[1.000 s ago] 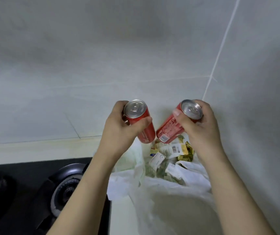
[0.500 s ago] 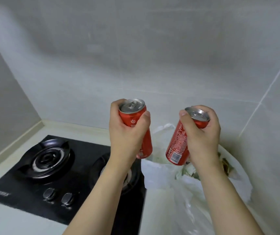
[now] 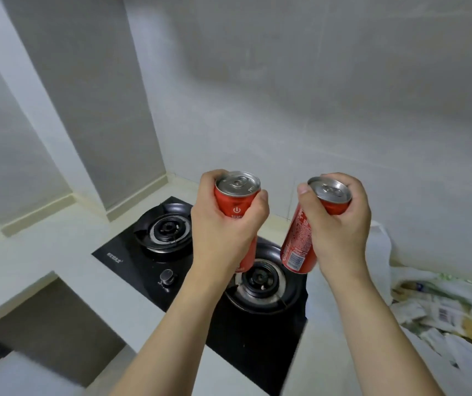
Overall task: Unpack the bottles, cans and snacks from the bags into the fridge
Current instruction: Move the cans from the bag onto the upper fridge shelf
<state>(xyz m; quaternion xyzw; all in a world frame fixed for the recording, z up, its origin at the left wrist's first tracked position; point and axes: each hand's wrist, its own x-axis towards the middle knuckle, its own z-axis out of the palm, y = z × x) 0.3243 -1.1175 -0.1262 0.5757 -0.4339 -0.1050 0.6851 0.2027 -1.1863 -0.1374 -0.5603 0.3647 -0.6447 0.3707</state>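
Note:
My left hand (image 3: 226,224) grips a slim red can (image 3: 236,200) upright, fingers wrapped round its body. My right hand (image 3: 340,224) grips a second red can (image 3: 297,247) near its silver top, and this can tilts with its base toward the left. Both cans hang in the air above the black gas hob (image 3: 171,252). A white plastic bag (image 3: 440,318) lies open at the right edge of the counter, with several snack packets inside it. No fridge is in view.
The hob has two burners and a knob (image 3: 167,277) and is set into a pale counter (image 3: 43,252). Tiled walls stand behind and to the left. The counter steps down at the lower left, over a dark gap (image 3: 48,330).
The view has swung left: the bag slid to the right edge and the hob and left wall came into view. Both hands keep hold of their cans, now over the hob.

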